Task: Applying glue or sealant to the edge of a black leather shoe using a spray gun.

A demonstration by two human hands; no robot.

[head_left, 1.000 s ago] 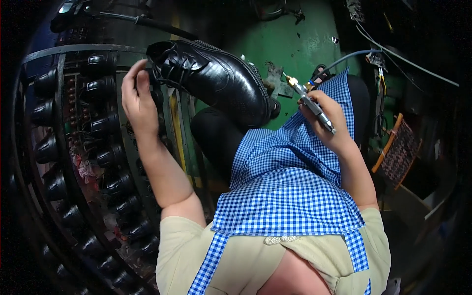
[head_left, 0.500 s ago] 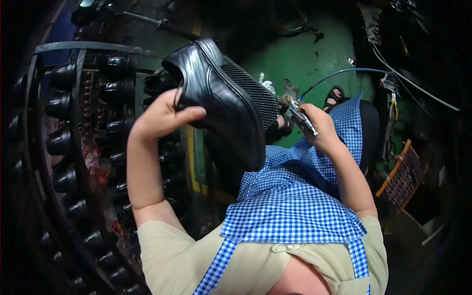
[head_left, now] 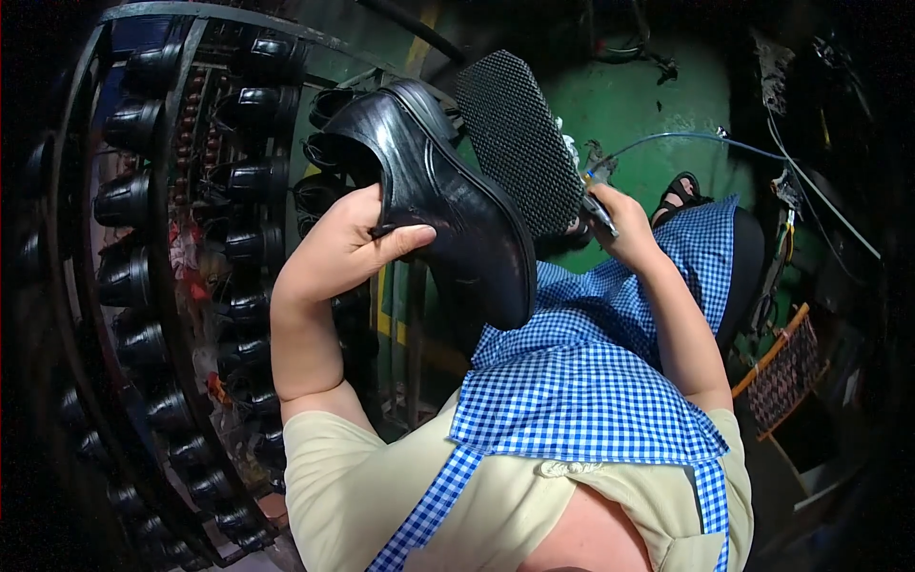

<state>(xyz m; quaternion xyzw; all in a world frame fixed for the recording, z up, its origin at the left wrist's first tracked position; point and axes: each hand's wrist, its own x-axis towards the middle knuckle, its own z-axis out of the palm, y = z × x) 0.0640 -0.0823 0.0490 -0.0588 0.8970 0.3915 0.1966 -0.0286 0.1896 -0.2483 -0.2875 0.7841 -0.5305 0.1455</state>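
My left hand (head_left: 348,243) grips a black leather shoe (head_left: 457,205) by its opening, thumb pressed on the upper and the other fingers partly hidden. The shoe is tilted, its heel up and its toe pointing down toward my apron. My right hand (head_left: 621,227) is closed around a metal hand tool with a blue hose (head_left: 667,136), apparently an air or spray gun (head_left: 600,215); its front end is hard to make out. Between the shoe and the tool appears a flat black panel with a coarse woven texture (head_left: 522,143); what supports it is hidden.
To the left stands a tall metal rack (head_left: 181,91) holding rows of black shoes (head_left: 133,200). The floor (head_left: 610,100) is green. A small seat with a patterned cover and wooden bars (head_left: 786,367) is at the right. Hanging cables (head_left: 829,214) cross the far right.
The whole view has shifted, so rack and hands appear farther right. The shoe has moved apart from the textured panel, which now shows more fully. Both hands keep their hold.
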